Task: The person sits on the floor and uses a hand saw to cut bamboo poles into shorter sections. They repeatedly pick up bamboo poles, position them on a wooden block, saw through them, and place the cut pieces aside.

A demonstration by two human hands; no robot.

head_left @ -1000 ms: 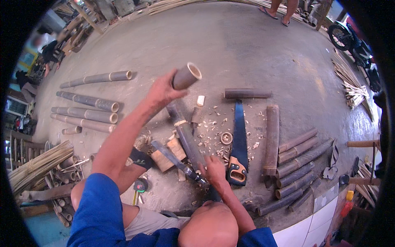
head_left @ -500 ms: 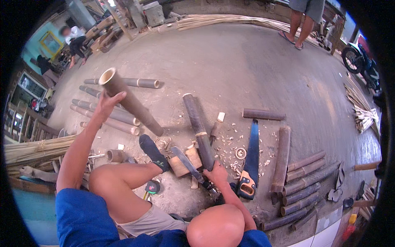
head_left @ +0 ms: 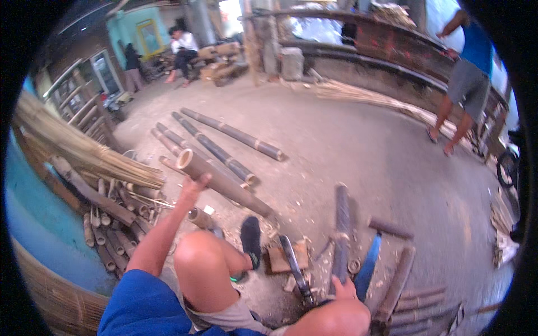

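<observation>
Wears a plain royal-blue shirt (head_left: 154, 313) with a loose short sleeve (head_left: 135, 288) on the left. Also wears pale beige shorts (head_left: 224, 315), cut above the bare left knee (head_left: 196, 255). Has a dark, near-black ankle sock (head_left: 250, 232) with a snug cuff. Shows bare left hand (head_left: 193, 189) and right hand (head_left: 343, 289).

Grey floor (head_left: 386, 151): bamboo poles (head_left: 232, 134) lie beyond the left hand (head_left: 192, 189), a wooden block (head_left: 278, 260) between both hands, a saw (head_left: 367, 267) beside the right hand (head_left: 343, 288).

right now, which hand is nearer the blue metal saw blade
Right. The right hand is just left of the blade; the left hand is much farther left.
</observation>
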